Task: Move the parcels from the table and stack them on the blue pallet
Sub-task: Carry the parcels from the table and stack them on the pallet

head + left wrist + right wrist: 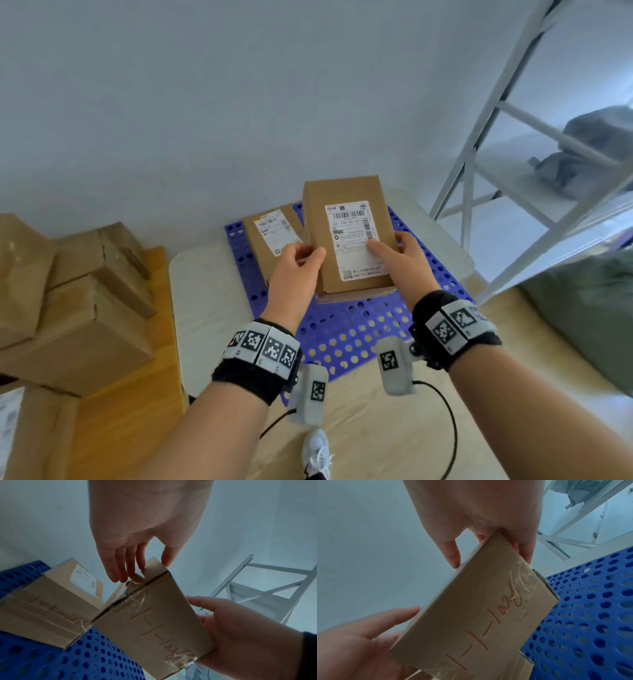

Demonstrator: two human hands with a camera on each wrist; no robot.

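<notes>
I hold a brown cardboard parcel (346,236) with a white shipping label over the blue perforated pallet (342,329). My left hand (308,255) grips its near left corner and my right hand (387,246) grips its right side, thumbs on top. In the left wrist view my left hand (142,566) pinches the parcel (154,622) at its top corner. The right wrist view shows my right hand (489,555) clamped on the parcel (471,615), whose end bears red handwriting. A second labelled parcel (270,236) lies on the pallet just to the left. A cardboard edge shows beneath the held parcel.
Several brown parcels (78,301) are piled on the wooden table (137,411) at the left. The pallet lies on a white board (205,291) by the wall. A white metal rack (496,154) and a grey-green bag (589,308) stand at the right. My shoe (317,452) is below.
</notes>
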